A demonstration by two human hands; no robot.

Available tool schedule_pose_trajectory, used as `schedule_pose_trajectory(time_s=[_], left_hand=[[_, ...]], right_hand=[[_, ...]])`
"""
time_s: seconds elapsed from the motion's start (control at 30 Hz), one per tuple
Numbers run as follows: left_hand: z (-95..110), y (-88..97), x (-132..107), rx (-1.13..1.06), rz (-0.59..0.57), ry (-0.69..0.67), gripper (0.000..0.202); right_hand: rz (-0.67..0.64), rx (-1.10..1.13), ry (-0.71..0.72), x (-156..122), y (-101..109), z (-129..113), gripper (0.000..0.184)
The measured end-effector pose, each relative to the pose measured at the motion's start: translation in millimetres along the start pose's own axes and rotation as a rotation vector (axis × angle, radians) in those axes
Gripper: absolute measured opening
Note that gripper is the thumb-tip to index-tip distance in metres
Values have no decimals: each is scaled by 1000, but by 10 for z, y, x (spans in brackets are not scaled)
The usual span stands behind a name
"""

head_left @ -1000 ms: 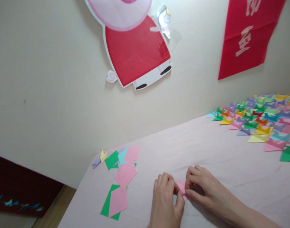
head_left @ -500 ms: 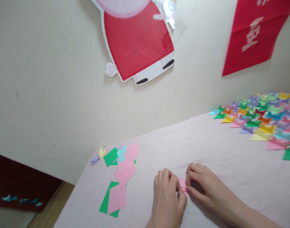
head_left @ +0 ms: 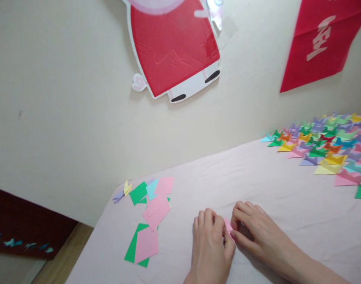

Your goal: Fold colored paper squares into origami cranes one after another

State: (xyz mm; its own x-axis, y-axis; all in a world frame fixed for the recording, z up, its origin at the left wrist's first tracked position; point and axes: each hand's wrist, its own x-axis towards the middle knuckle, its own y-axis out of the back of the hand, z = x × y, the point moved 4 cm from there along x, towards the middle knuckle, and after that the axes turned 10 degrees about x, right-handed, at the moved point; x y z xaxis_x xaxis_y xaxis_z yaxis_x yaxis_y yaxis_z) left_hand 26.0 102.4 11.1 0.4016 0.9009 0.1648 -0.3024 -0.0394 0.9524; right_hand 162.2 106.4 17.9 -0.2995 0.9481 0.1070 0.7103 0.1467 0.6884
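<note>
Low in the frame's centre, the left hand [head_left: 209, 244] and right hand [head_left: 253, 230] pinch a small pink paper [head_left: 228, 226] between fingertips on the pale tablecloth [head_left: 257, 185]. Loose paper squares [head_left: 152, 213] lie left; folded paper shapes [head_left: 325, 150] crowd the right edge, bare cloth between.

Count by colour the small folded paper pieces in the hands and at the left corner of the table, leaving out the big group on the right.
pink folded paper piece, held between left hand and right hand: 1
yellow folded paper piece: 1
lilac folded paper piece: 1
Total: 3
</note>
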Motion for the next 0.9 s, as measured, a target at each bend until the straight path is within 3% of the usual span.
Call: schedule_pose_trajectory(time_s=[0.1, 0.27, 0.6, 0.9], left_hand=[[9, 25, 2, 46, 23, 29, 20], [-3, 95, -37, -57, 46, 87, 24], [-74, 71, -75, -102, 36, 13, 24], [-104, 88, -94, -152, 56, -19, 23]], right_hand=[[-14, 50, 21, -1, 21, 4, 7], [-37, 110, 68, -5, 41, 5, 20], [-10, 121, 3, -22, 67, -38, 22], [-47, 107, 64, -21, 39, 1, 18]])
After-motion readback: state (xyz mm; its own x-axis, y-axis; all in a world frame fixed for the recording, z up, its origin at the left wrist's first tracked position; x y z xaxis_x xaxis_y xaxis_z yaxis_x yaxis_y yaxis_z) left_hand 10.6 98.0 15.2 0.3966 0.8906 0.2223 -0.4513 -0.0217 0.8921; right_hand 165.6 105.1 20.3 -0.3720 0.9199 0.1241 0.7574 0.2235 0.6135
